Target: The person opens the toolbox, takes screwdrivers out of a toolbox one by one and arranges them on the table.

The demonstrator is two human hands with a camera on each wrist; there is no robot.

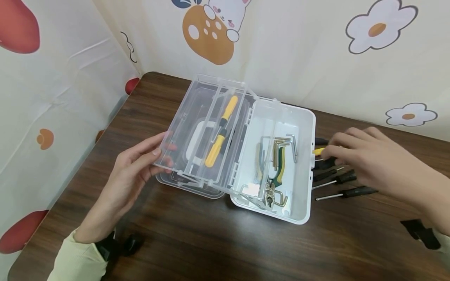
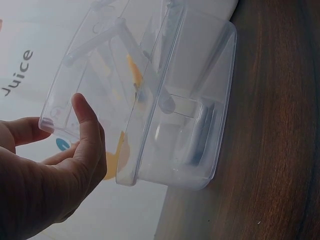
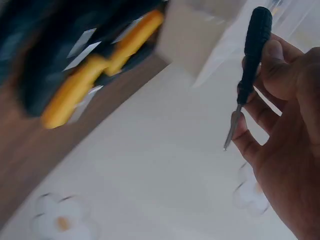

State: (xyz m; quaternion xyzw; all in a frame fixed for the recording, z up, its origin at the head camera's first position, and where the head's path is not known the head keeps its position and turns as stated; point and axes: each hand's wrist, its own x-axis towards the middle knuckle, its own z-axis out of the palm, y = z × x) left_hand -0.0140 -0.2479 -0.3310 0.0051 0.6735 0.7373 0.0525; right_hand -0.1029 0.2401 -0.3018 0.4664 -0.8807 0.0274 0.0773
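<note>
An open toolbox stands on the brown table [image 1: 197, 238]. Its clear tray [image 1: 211, 128] [image 2: 150, 100] is swung out to the left and holds two yellow-handled screwdrivers [image 1: 221, 130]. My left hand [image 1: 159, 150] [image 2: 75, 130] grips the tray's left edge, thumb on top. The white base [image 1: 306, 128] contains hex keys [image 1: 281, 144] and green-handled pliers [image 1: 279, 164]. Just right of the base, my right hand [image 1: 334, 154] [image 3: 257, 92] pinches a black screwdriver [image 3: 252, 55] between thumb and fingers, over other black screwdrivers [image 1: 348, 192] on the table.
A yellow handle [image 1: 319, 151] pokes out beside the box under my right fingers. Patterned cloth walls [image 1: 316, 58] close off the back and left. The table's left edge [image 1: 81, 168] runs close to my left arm. A black strap [image 1: 422, 234] lies at the right.
</note>
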